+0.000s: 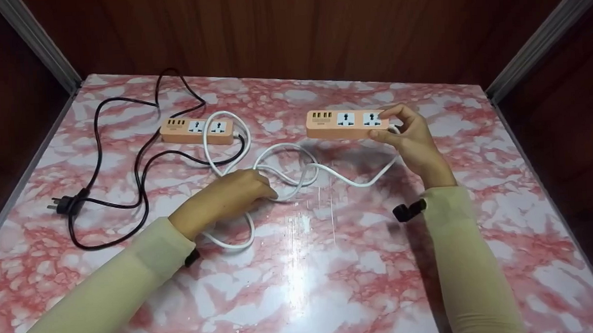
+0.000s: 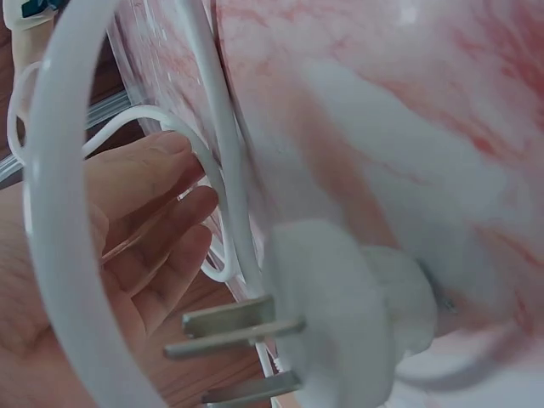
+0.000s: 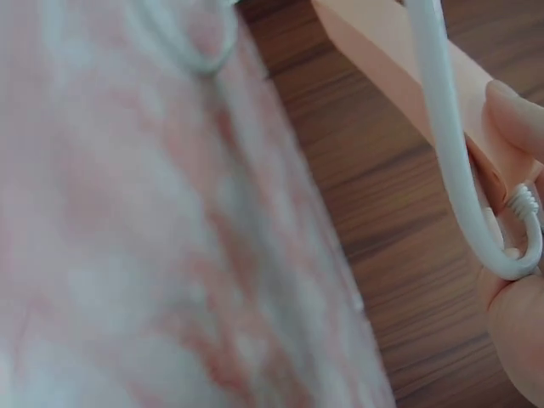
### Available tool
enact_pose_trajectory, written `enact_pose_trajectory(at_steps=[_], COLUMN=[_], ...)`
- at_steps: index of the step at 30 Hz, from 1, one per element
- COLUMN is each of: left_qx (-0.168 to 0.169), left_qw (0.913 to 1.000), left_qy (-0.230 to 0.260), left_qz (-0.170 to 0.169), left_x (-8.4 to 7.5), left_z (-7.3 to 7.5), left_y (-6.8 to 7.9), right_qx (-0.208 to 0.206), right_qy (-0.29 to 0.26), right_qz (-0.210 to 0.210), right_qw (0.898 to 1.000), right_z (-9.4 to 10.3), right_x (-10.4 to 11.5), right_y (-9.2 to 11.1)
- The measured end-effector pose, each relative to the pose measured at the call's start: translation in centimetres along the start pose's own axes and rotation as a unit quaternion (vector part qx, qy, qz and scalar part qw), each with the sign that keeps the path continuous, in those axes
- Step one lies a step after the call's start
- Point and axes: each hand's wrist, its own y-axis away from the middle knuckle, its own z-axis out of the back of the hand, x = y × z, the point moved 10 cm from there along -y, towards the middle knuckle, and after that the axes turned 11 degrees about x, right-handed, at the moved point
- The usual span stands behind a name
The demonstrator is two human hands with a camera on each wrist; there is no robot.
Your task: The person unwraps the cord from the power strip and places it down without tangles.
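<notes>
My right hand (image 1: 417, 142) grips the right end of an orange power strip (image 1: 332, 125), thumb on its near side and fingers at the top and far side. The strip is raised above the table, as its shadow shows. Its white cord (image 3: 446, 127) leaves that end and loops past the hand in the right wrist view. My left hand (image 1: 229, 195) pinches the white cord (image 1: 290, 194) at its fingertips, low over the table. A white three-pin plug (image 2: 327, 314) hangs close to the left wrist camera, its metal prongs towards the palm.
A second orange power strip (image 1: 197, 137) lies at the left, a white loop across it. Its black cord (image 1: 142, 184) sprawls left, ending in a black plug (image 1: 65, 205). The marbled red-and-white table (image 1: 303, 298) meets brown wood panels (image 1: 289, 30) at the back.
</notes>
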Motion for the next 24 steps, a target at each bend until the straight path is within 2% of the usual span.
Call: enact_pose_trajectory(at_steps=[6, 14, 19, 24], left_qx=[-0.002, -0.011, -0.018, -0.027], left_qw=[0.9997, 0.9983, 0.9984, 0.9976], left_qy=[0.022, 0.056, 0.048, 0.046], left_qz=[0.008, 0.011, 0.022, 0.045], left_x=[0.2, 0.4, 0.3, 0.5], left_z=[-0.1, 0.4, 1.1, 1.3], left_y=[0.3, 1.1, 1.6, 2.0], right_qx=[0.0, 0.005, 0.001, -0.002], right_qy=[0.037, 0.095, 0.132, 0.142], right_qz=[-0.045, -0.062, -0.074, -0.082], right_qw=[0.998, 0.994, 0.988, 0.986], right_z=[0.6, 1.2, 1.5, 1.8], right_x=[-2.1, -3.2, -3.9, -4.5], right_y=[-0.6, -0.8, -0.9, -1.0])
